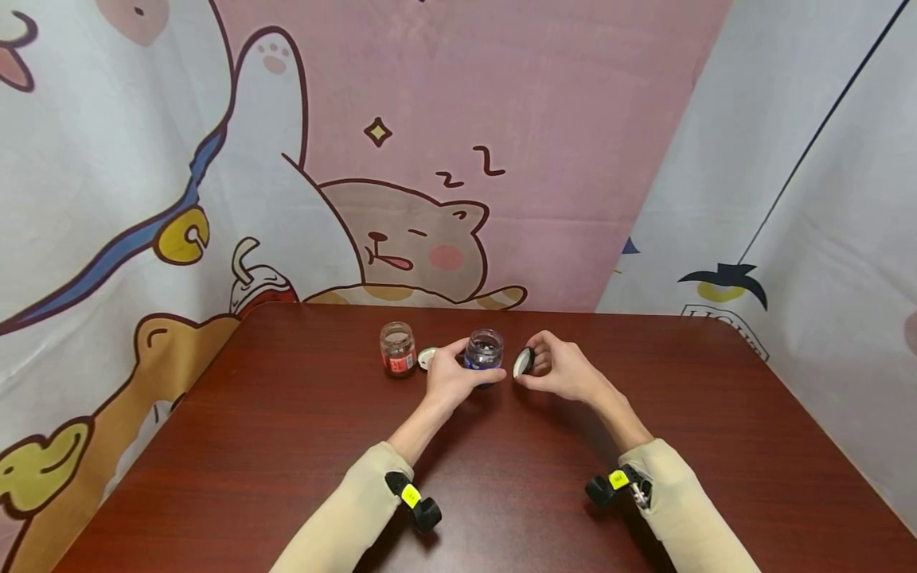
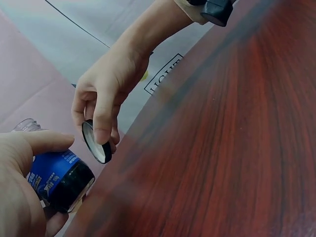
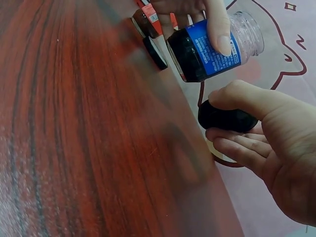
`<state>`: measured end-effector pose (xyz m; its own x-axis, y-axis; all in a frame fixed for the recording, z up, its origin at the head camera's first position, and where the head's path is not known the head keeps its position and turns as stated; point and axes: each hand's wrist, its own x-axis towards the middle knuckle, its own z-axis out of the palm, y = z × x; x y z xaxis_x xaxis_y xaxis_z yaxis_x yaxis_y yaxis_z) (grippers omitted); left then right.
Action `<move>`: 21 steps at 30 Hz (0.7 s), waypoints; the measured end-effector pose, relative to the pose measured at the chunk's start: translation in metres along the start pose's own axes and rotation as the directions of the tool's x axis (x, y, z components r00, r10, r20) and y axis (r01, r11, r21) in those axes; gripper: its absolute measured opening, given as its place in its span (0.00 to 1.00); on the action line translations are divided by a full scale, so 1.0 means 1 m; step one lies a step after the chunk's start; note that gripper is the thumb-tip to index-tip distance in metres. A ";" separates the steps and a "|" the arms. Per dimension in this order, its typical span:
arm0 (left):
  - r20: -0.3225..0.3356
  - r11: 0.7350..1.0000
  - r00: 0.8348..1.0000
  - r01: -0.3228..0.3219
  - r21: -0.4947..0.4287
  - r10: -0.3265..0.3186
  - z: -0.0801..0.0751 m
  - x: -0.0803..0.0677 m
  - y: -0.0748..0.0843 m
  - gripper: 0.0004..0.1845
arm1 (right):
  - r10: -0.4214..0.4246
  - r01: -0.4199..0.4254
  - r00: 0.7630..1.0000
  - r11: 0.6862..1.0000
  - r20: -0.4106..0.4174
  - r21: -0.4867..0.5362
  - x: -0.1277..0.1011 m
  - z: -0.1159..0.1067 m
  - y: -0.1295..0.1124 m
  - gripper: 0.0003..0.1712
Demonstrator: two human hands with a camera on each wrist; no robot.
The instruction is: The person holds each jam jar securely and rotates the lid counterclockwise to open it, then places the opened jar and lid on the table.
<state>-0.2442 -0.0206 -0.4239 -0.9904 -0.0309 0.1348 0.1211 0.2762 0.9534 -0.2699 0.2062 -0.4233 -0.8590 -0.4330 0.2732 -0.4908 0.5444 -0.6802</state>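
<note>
My left hand (image 1: 447, 376) grips a glass jar (image 2: 55, 178) with a blue label, thumb on one side and fingers round the other. The jar's threaded mouth is bare, and dark contents fill its lower part. To its right, my right hand (image 1: 566, 372) pinches a black lid (image 1: 524, 363) between thumb and fingers. The lid is tipped on edge, its white inside facing the jar, with a small gap between them. In the right wrist view the lid's dark outer side (image 3: 224, 117) shows, and the jar is held up near it.
A second glass jar (image 1: 398, 350) with a red label stands uncovered on the brown table (image 1: 286, 446), left of my left hand. Another lid (image 1: 427, 357) lies beside it, white inside up, partly behind the hand. A printed cloth (image 1: 573, 159) hangs behind the table.
</note>
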 end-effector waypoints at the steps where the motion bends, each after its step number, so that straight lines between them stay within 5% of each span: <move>1: -0.002 1.000 1.000 0.008 -0.004 -0.008 0.000 0.000 0.000 0.35 | 0.003 -0.003 1.000 1.000 0.001 0.000 0.000 0.000 0.001 0.30; 21: 0.003 0.998 0.999 0.053 -0.017 -0.053 0.009 0.004 -0.007 0.34 | 0.068 -0.072 0.996 0.995 0.057 0.073 -0.004 0.003 0.014 0.31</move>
<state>-0.2496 -0.0139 -0.4328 -0.9956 -0.0431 0.0829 0.0691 0.2580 0.9637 -0.2732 0.2134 -0.4361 -0.8806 -0.4353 0.1874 -0.4159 0.5201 -0.7460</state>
